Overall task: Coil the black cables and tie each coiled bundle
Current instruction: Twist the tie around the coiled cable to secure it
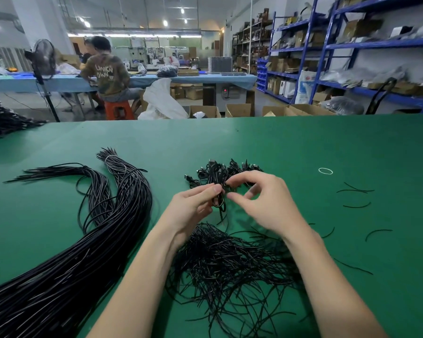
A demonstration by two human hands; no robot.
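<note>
Far to the left of both hands, on the green table (pixel 303 147): a thick sheaf of uncoiled black cables (pixel 88 240), long axis running from the near-left corner away and slightly rightward, ends fanned at the far tip.

Left hand (pixel 193 203): thumb and fingers pinched round a small coiled bundle (pixel 219 200), held upright just above the table, long axis roughly vertical, tail ends hanging toward the body.

Right hand (pixel 259 198): touching the same bundle from its right side, fingers curled, fingertips (pixel 230 196) meeting at the bundle's waist; seemingly twisting a tie there, though the tie itself too thin to make out.

Just beyond the hands: a heap of finished coils (pixel 230 170). Beneath the wrists, nearer the body: a loose tangle of thin black ties (pixel 230 264). Further right, well apart: stray ties (pixel 357 191) and a small white ring (pixel 325 171).

Next cable likely fetched by the left hand, being nearer the sheaf.
</note>
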